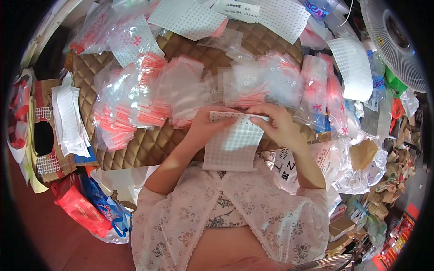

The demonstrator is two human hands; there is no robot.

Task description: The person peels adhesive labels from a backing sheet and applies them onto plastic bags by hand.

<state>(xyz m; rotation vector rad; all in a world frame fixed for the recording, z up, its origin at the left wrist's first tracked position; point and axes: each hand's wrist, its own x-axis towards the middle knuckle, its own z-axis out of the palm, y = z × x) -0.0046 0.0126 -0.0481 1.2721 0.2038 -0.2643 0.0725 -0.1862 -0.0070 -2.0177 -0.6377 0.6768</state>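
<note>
A white sheet covered in rows of small round stickers (231, 147) hangs between my hands, its lower end reaching down to my lap. My left hand (213, 122) grips its upper left edge, thumb on the front face. At the upper right corner my right hand (274, 121) pinches the sheet between thumb and fingers. Just beyond my hands, clear zip bags with red strips (187, 86) lie in overlapping fans. Others in the row, the bags with small ring-shaped pieces (246, 81), sit behind my right hand. Fingers behind the sheet are partly hidden.
Everything rests on a brown quilted surface (131, 153). More dotted sheets (187, 20) lie at the far side. A fan (395, 36) stands far right, near a water bottle (376, 86). At left are a stack of white strips (70, 119) and a red bag (81, 207).
</note>
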